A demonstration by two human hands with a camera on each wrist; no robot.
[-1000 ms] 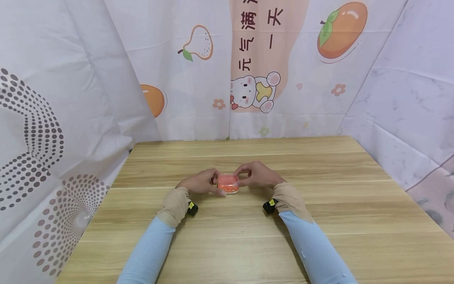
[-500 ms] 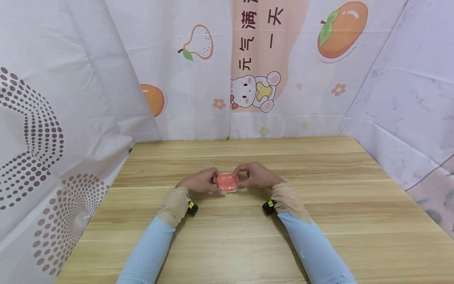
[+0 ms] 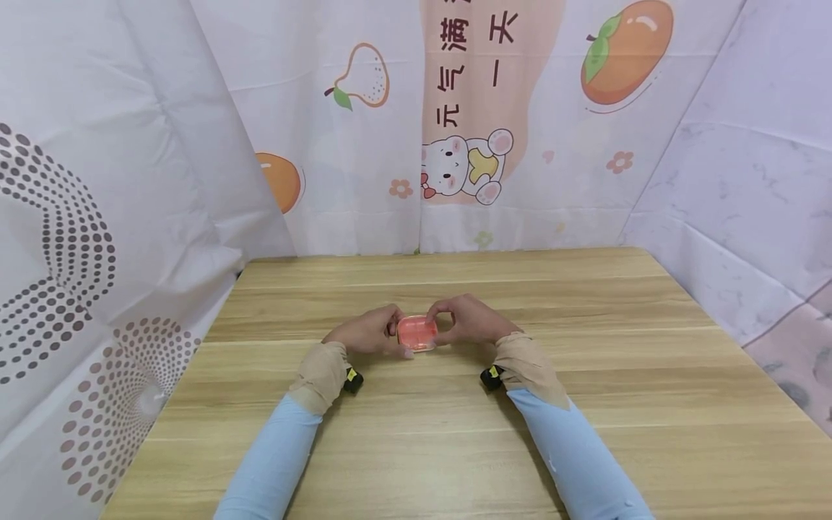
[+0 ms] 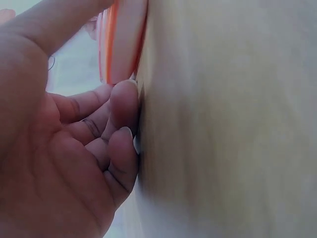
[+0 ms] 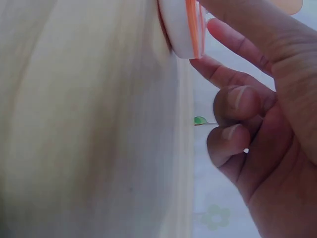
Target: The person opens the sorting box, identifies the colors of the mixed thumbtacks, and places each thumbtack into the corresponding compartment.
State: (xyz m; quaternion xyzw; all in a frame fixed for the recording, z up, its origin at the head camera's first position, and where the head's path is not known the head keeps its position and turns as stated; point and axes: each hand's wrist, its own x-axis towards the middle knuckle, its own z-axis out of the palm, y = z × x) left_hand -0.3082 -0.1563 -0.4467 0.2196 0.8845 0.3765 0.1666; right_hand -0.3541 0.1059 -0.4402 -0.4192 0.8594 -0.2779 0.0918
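Right now both your hands meet at the middle of the wooden worktop point(image 3: 585, 375), closed around a small orange box point(image 3: 417, 333) with a translucent orange lid and a white base. Your left hand point(image 3: 367, 334) pinches its left end, the thumb lying along the near edge and the fingers point(image 4: 124, 106) curled beside it, with their tips against the wood. Your right hand point(image 3: 469, 321) pinches the right end, the forefinger arched over the far corner of the lid and the other fingers point(image 5: 237, 104) bent in toward the palm. From the wrist views the small orange box point(image 4: 121, 42) lies flat on the wood, its white base point(image 5: 177, 27) touching the surface and the lid seated on top. Your forearms, in pale blue sleeves point(image 3: 273, 462) with beige cuffs, rest on the worktop. Printed cloth point(image 3: 468, 130) with fruit and a cartoon bear hangs behind, and more sheeting stands on both sides.
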